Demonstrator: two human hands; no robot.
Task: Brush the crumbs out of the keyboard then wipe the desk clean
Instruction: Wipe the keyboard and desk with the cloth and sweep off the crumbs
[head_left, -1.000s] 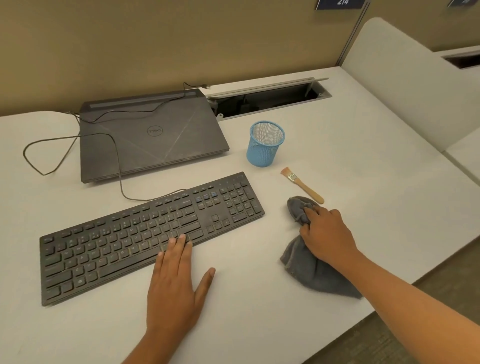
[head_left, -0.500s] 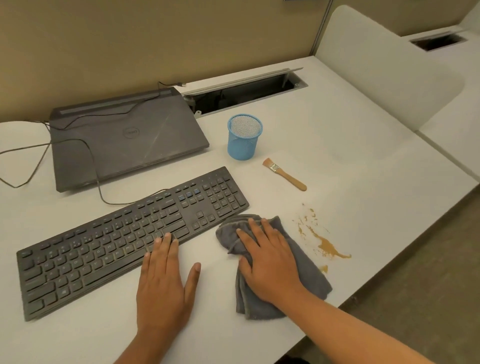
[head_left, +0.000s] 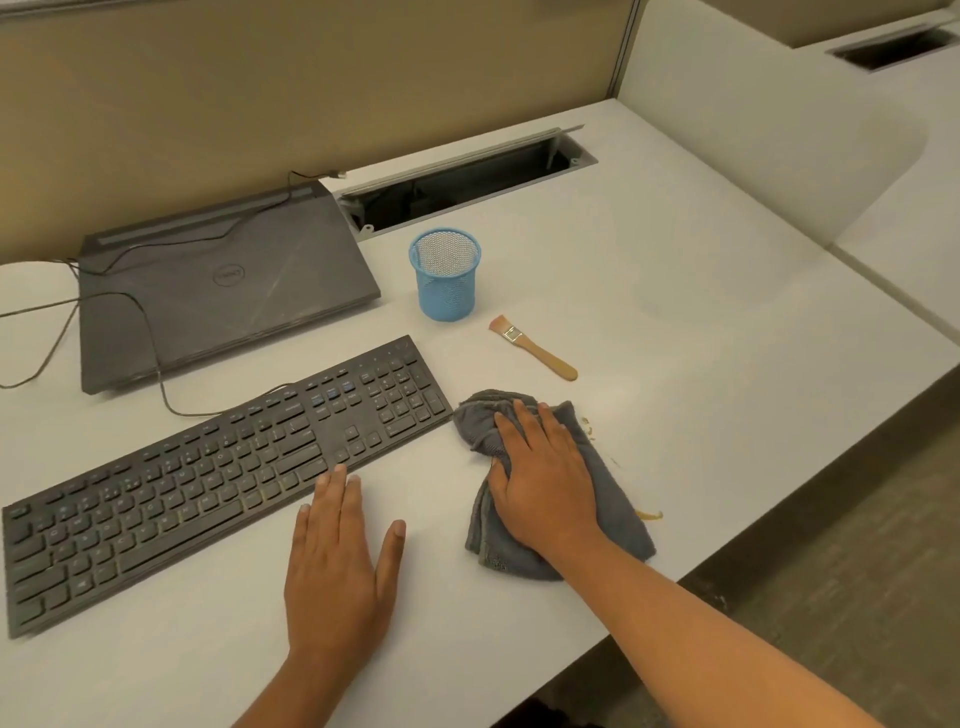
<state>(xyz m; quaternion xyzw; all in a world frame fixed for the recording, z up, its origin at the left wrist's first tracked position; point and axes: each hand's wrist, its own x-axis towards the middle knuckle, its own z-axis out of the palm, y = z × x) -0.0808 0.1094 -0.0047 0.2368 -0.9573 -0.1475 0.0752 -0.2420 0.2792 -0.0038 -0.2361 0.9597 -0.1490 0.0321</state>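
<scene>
White office desk (head_left: 675, 291) against a tan partition (head_left: 311, 78), w/ a white divider panel (head_left: 753, 130) at the far right.

Far left: thin dark cable (head_left: 162, 392) loops over the desk & across a closed grey Dell laptop (head_left: 228, 291), lid down, at the back. In front of it, a black full-size keyboard (head_left: 223, 478) lies at an angle, numpad end farther away.

The left hand (head_left: 337, 561) is palm-down on the desk, fingers straight & together, thumb out, holding nothing; fingertips touch the keyboard's front edge.

Back centre: open cable hatch (head_left: 457, 187), flap up. Near it, a blue mesh pen cup (head_left: 445, 280), upright. To its right, a small wooden-handled brush (head_left: 535, 349) lies flat, bristles toward the cup, apart from both hands.

Just right of the numpad: crumpled grey cloth (head_left: 480, 423), w/ the right hand (head_left: 545, 478) pressing flat on top, fingers spread, not bunching it. Brown crumbs (head_left: 649, 514) peek out along the cloth's right edge.
</scene>
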